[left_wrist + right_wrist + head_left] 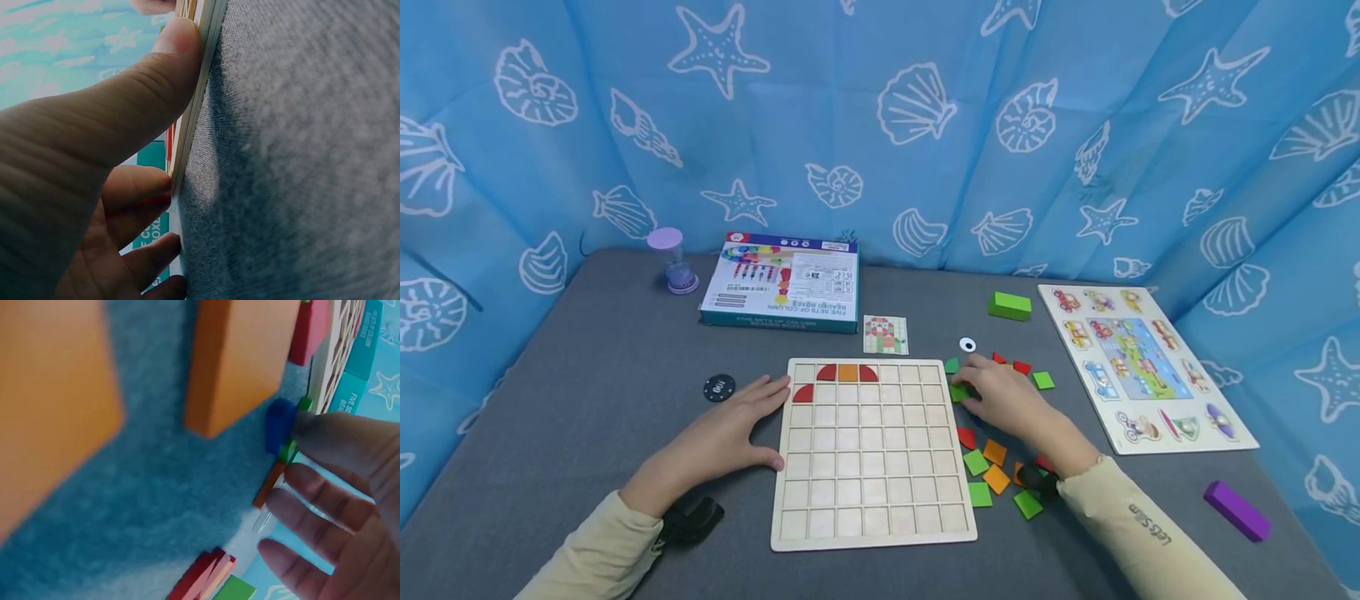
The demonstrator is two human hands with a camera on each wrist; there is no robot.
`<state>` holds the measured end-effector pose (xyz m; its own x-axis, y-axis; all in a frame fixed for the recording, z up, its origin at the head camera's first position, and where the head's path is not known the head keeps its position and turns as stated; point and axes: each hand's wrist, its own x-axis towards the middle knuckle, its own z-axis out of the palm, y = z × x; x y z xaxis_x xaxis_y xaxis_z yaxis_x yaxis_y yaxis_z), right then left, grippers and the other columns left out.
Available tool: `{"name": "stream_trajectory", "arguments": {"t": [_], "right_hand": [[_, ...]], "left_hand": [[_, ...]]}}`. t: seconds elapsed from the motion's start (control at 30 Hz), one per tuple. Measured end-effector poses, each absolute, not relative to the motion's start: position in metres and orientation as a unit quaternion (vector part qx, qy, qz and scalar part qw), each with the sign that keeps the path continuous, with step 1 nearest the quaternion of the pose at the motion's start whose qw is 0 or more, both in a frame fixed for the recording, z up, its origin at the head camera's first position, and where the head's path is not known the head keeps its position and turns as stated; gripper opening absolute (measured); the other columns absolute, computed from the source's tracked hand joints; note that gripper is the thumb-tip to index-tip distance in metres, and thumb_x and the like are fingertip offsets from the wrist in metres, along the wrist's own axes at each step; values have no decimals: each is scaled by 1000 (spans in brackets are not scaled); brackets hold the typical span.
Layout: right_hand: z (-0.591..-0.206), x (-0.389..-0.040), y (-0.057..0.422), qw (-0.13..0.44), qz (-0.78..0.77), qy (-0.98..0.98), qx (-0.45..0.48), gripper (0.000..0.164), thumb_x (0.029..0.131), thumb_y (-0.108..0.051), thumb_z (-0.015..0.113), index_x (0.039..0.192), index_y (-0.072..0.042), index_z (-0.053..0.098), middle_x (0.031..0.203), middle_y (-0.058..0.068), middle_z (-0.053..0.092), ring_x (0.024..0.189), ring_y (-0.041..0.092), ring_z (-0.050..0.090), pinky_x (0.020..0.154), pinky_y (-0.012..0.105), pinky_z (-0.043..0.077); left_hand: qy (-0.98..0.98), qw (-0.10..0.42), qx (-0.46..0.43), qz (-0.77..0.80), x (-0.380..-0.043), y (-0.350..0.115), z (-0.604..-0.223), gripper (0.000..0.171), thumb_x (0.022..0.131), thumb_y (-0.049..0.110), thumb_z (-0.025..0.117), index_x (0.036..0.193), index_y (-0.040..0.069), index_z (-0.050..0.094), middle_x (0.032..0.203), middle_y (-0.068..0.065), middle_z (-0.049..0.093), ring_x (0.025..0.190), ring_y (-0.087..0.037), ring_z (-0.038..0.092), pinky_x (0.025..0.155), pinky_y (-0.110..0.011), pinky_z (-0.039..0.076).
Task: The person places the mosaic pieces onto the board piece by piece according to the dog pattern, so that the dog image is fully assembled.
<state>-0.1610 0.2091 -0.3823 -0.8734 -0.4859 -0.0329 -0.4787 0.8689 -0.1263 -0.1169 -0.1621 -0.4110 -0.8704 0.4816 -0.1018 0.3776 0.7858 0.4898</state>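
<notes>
A wooden grid board (868, 454) lies on the cloth, with red quarter-round tiles (803, 393) and an orange square tile (847, 372) in its far cells. My left hand (722, 437) rests against the board's left edge, thumb and fingertips touching its side. Just past the board's right edge, my right hand (1000, 396) pinches a green tile (958, 392) between thumb and index finger; in the right wrist view the green tile (289, 451) shows between their tips. Close to that thumb is a blue piece (280, 425), which the hand hides in the head view.
Loose green, orange and red tiles (996, 478) lie right of the board. Beyond it are a pattern card (885, 335), a beads box (782, 283) and a sand timer (676, 262). A picture puzzle (1142, 367), a green block (1010, 306) and a purple block (1237, 511) sit to the right.
</notes>
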Motion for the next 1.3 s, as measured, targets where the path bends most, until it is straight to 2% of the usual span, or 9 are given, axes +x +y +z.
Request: {"name": "stream_trajectory", "arguments": {"t": [0.17,0.27,0.57,0.77,1.1,1.3], "right_hand": [[-378,-164,203,19,-65,971,-230,25,71,-17,72,93,-11,62,83,-1,54,66,10,46,56,23,42],[-370,-165,189,21,-96,968,-230,25,73,-19,71,94,-12,60,82,-1,55,67,11,47,56,24,41],[-360,-157,86,66,-121,940,-312,26,72,-24,69,95,-18,60,86,-9,56,74,6,49,61,20,43],[-363,-154,35,74,-70,932,-347,30,74,-30,69,100,-16,63,84,-7,57,68,4,50,54,19,40],[-371,-149,18,70,-24,930,-360,27,75,-29,69,99,-18,67,82,-8,58,64,5,48,49,21,38],[-374,-146,15,48,-6,927,-372,19,76,-30,69,92,-20,67,77,-8,53,62,5,48,48,23,38]], "left_hand": [[937,111,232,235,-116,-162,-410,98,61,57,68,139,12,31,146,-2,24,135,-28,15,103,-50,24],[937,111,231,235,-116,-163,-410,98,60,57,69,139,12,31,146,-2,24,135,-28,15,103,-50,24],[940,113,227,230,-116,-164,-410,97,60,58,68,138,11,32,146,-1,25,135,-28,15,103,-49,24],[936,102,243,231,-117,-165,-412,97,61,59,66,138,12,32,146,-1,25,135,-27,16,102,-48,26],[933,90,256,235,-117,-163,-412,97,61,56,69,138,9,32,146,-3,25,134,-29,17,103,-48,26],[933,90,253,240,-116,-165,-410,96,62,54,70,138,9,32,145,-4,26,134,-29,17,103,-47,25]]}}
